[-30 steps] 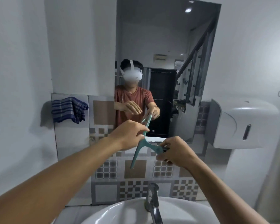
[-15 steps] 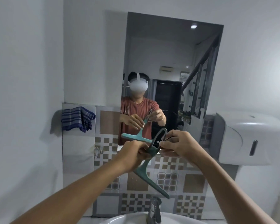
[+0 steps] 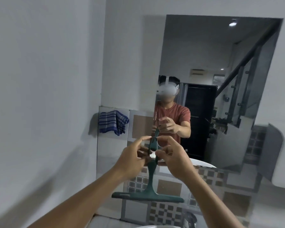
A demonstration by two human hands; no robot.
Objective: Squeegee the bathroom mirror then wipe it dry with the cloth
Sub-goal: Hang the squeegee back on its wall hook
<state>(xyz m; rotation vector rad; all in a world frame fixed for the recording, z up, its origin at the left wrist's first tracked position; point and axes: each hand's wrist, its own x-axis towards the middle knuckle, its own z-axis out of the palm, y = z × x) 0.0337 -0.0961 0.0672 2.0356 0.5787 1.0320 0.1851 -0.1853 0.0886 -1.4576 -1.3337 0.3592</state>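
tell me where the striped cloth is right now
In the head view, the striped cloth hangs on the tiled wall, left of the mirror.

One squeegee [image 3: 149,181], one mirror [image 3: 220,66] at twelve o'clock, one striped cloth [image 3: 112,122] at nine o'clock, and two hands: left hand [image 3: 132,159], right hand [image 3: 173,157].

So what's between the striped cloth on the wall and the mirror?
In the head view, only tiled wall with a brown square; nothing hangs between the cloth and the mirror.
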